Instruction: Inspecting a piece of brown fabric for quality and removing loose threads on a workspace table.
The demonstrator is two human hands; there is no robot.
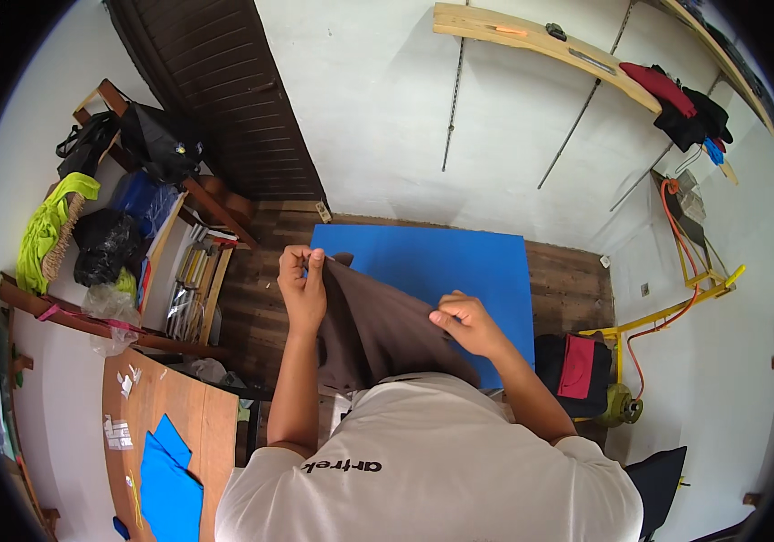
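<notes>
A dark brown cloth [373,321] hangs between my two hands over the near part of a blue tabletop [459,262]. At the cloth's upper left corner, my left hand [302,275] is closed with thumb and fingers pinching the edge. My right hand [468,321], lower and to the right, pinches the same cloth along its upper edge. Between the hands the edge runs slanting down to the right. Folds fall on the left side, and the lower part of the cloth is hidden behind my shirt. What kind of garment or piece it is, I cannot tell.
To the left, a wooden table [211,425] carries folded bright blue cloth [170,488] and paper scraps. Shelves beyond hold bags and a lime-green cloth [53,230]. A dark door [215,90] stands behind. At right are a yellow metal frame [667,312] and a black-and-red bundle [577,366].
</notes>
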